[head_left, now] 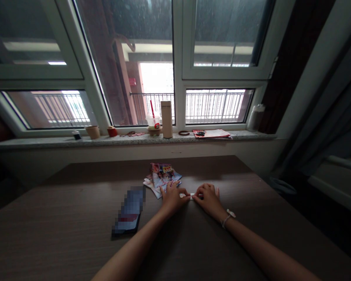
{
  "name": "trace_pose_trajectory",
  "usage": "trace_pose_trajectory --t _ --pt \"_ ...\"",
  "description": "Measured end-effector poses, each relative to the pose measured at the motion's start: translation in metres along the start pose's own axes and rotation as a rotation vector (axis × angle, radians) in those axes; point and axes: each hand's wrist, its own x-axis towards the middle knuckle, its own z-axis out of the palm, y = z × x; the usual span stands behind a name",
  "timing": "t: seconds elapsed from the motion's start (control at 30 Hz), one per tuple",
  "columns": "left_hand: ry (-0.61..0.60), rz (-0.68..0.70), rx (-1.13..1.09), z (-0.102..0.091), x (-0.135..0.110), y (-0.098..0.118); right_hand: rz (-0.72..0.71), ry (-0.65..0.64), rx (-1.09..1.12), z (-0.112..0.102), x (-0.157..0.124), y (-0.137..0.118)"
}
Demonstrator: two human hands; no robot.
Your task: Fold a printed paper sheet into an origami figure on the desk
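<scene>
Between my two hands lies a small, narrow white folded strip [192, 197], probably paper, low over the dark tabletop. My left hand [173, 199] pinches its left end with thumb and forefinger. At the right end, my right hand [208, 198] grips it the same way, fingers curled; a bracelet [228, 217] circles that wrist. Most of the strip is hidden by fingertips. Just beyond my left hand are several colourful printed paper sheets [163, 173], fanned in a loose pile and partly covered by the fingers.
A phone [130, 210] with a blurred screen lies left of my left forearm on the brown table [61, 218]. Along the windowsill stand a beige flask [166, 121], a paper cup [93, 132], a cup with a red straw [153, 121], scissors [199, 133] and a grey bottle [256, 118].
</scene>
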Motion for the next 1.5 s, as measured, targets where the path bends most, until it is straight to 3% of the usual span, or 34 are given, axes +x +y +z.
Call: trace_pose_trajectory --t 0.63,0.97,1.5 --pt "-0.013 -0.028 -0.005 0.002 0.000 0.001 0.043 -0.036 0.019 0.002 0.005 0.006" --pt "-0.013 -0.011 -0.023 -0.001 -0.001 0.001 0.027 0.061 0.091 0.003 0.008 0.019" --pt "-0.011 -0.025 -0.024 -0.001 -0.001 0.001 0.058 0.000 0.050 -0.001 0.007 0.012"
